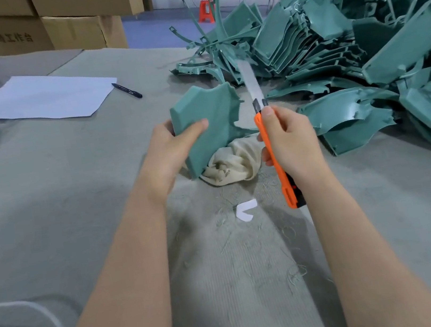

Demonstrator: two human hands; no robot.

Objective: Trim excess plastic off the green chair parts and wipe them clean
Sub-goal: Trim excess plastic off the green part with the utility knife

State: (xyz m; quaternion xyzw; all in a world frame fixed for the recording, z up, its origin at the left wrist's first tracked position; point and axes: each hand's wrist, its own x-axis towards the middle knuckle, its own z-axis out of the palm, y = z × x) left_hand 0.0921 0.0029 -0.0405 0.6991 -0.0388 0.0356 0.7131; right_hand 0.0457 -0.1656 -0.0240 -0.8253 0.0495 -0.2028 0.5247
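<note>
A white sheet of paper [45, 96] lies near the table's [44, 189] far left corner, with a black pen [127, 90] just beside its right edge. Cardboard boxes [71, 30] stand beyond the far edge. A small white scrap [246, 210] lies mid-table.

- The green chair part [208, 125] is matt plastic with a finely grained face
- The heaped green parts [401, 51] are plastic too, some with a slight sheen and ragged edges
- The utility knife [279, 170] has a smooth orange plastic handle and a pale metal blade
- The rag [233, 162] is soft cream cloth
- The table cover [74, 198] is matt grey ribbed fabric
</note>
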